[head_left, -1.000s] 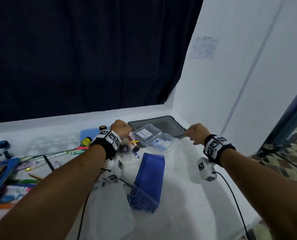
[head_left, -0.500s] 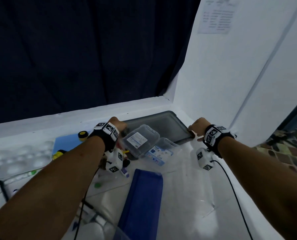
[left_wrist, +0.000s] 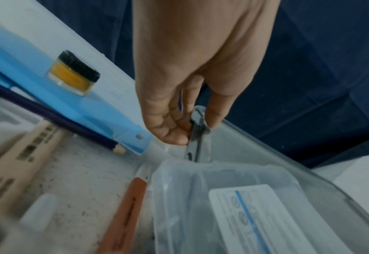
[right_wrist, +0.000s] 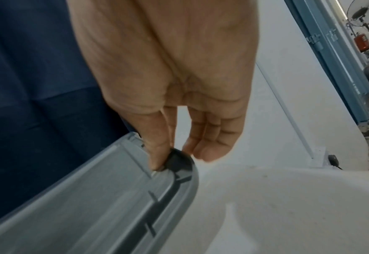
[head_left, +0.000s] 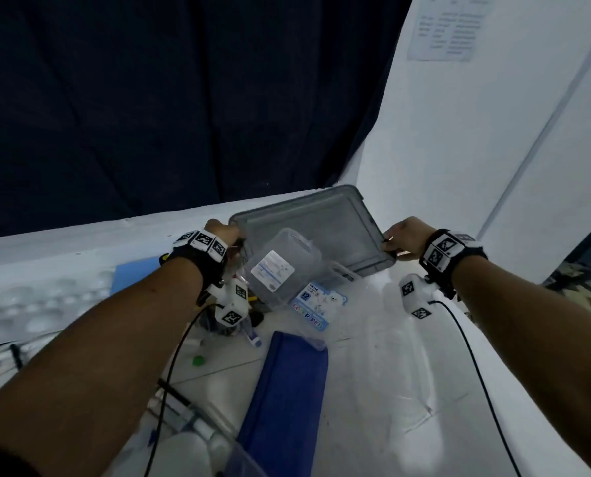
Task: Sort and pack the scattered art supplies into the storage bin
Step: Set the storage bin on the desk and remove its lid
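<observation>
Packing looks barely begun — left hand [head_left: 225, 234] and right hand [head_left: 403, 237] pinch the flat grey plastic lid [head_left: 316, 223]; pencils [left_wrist: 55, 118] lie loose on the white desk [head_left: 383, 366].

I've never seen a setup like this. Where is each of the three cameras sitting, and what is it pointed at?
Head: worn on the head, looking down over both forearms at the grey lid held by the left hand and right hand.
Left wrist: looks along the palm at fingers pinching the lid's edge; a yellow paint jar sits nearby.
Right wrist: looks along the palm at fingers gripping the lid's corner.
All three share the lid.
</observation>
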